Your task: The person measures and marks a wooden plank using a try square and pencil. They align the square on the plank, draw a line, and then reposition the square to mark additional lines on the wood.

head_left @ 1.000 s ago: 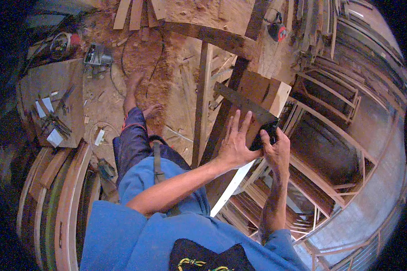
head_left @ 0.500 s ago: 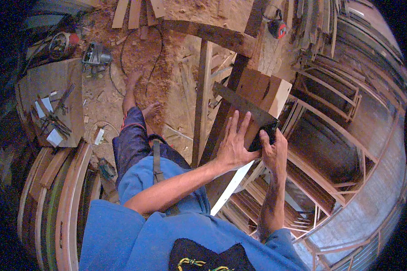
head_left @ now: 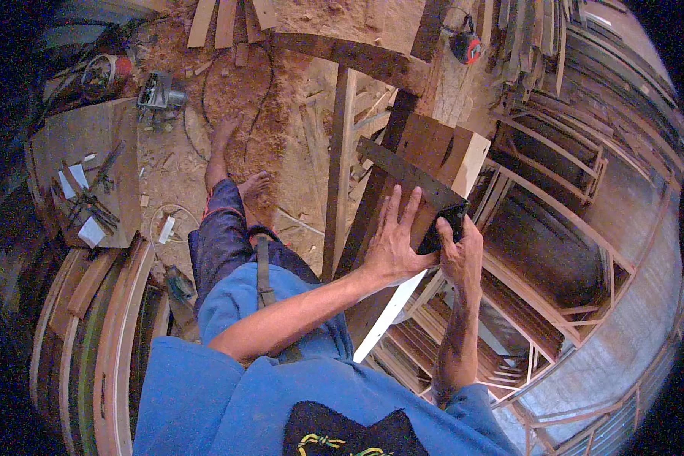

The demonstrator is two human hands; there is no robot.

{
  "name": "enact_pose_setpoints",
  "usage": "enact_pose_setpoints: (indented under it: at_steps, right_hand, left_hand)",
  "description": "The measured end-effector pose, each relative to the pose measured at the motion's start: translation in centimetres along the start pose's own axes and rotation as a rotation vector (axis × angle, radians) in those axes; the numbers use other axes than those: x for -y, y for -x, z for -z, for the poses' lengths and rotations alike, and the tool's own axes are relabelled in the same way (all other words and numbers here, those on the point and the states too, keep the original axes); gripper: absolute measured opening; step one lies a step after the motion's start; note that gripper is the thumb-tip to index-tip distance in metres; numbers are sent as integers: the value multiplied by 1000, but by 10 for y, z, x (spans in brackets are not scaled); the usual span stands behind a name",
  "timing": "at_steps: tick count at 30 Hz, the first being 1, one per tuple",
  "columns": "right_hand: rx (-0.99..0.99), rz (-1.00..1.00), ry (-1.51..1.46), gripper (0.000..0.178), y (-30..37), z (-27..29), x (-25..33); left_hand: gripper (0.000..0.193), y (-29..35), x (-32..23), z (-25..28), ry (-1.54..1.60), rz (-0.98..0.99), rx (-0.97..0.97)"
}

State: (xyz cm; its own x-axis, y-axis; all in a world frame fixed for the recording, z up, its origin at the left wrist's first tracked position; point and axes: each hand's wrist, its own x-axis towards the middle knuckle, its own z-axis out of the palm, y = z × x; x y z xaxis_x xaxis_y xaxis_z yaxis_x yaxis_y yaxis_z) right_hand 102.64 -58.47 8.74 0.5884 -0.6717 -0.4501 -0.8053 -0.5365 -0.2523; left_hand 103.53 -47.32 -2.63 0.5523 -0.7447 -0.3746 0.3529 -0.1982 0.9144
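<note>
A handsaw (head_left: 414, 173) with a dark, tapering blade and a black handle lies across a brown timber (head_left: 425, 144). The timber has a pale edge face on its right side. My right hand (head_left: 461, 254) is closed on the handle at the timber's right edge, its thumb on top and its other fingers mostly hidden. My left hand (head_left: 394, 247) rests flat on the timber on the near side of the blade. Its fingers are stretched out toward the blade, and its thumb reaches toward the handle.
A dark upright-looking post (head_left: 340, 175) and a crossbeam (head_left: 349, 59) stand around the timber. Wooden frames (head_left: 555, 243) fill the right side. At the left are a board with tools (head_left: 118, 171), a power tool (head_left: 162, 93) with a cord, and stacked planks (head_left: 91, 342). Sawdust covers the ground.
</note>
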Motion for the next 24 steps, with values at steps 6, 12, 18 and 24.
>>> enact_pose_setpoints:
  at_steps: [6, 12, 18, 24]
  right_hand:
    - [-3, 9, 14, 32, 0, -1, -4]
    - [-2, 2, 46, 31, 1, 0, -2]
    - [-5, 26, 19, 29, 1, 1, 4]
    - [-3, 27, 15, 30, 1, 2, 4]
  left_hand:
    - [125, 1, -4, 1, -69, 13, -7]
    - [122, 0, -1, 0, -15, -7, -8]
    - [121, 0, -1, 0, -3, -6, -9]
    - [126, 2, -4, 0, -88, 18, -5]
